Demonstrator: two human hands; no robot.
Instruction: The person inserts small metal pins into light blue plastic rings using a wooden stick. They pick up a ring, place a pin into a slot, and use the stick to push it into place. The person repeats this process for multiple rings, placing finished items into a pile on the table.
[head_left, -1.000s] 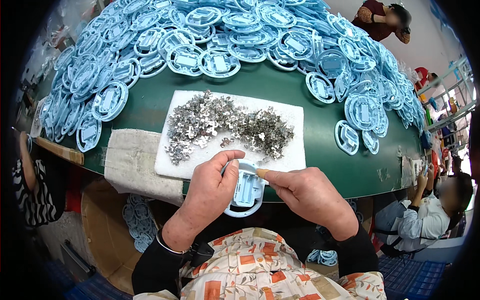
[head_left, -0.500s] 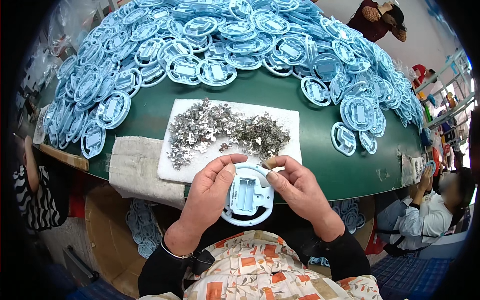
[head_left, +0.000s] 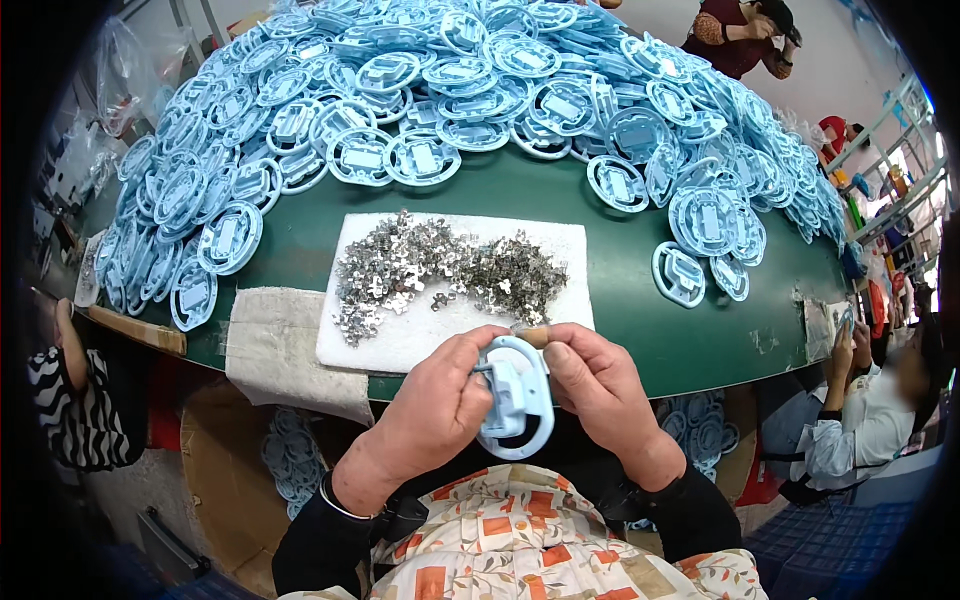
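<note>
A light blue plastic toy steering wheel (head_left: 518, 400) is held tilted, partly edge-on, in front of my body. My left hand (head_left: 440, 395) grips it by its left side, thumb bent against the hub. At the rim's top, my right hand (head_left: 605, 390) has thumb and forefinger drawn together. The forefinger's tip looks brown, as if wrapped, and anything pinched there is too small to make out. Just beyond the hands, a white foam board (head_left: 460, 345) carries a heap of small silvery metal clips (head_left: 400, 265), darker towards the right.
A high pile of blue wheels (head_left: 430, 90) covers the far side of the green table (head_left: 620, 310). A grey cloth-like pad (head_left: 290, 345) lies left of the board. Below the table, cardboard boxes (head_left: 230, 470) hold more wheels. People sit at both sides; another person (head_left: 735, 40) is farther back.
The wheel has turned from facing up to partly edge-on. My left hand has shifted further around its side, and my right fingers have moved slightly at the top rim.
</note>
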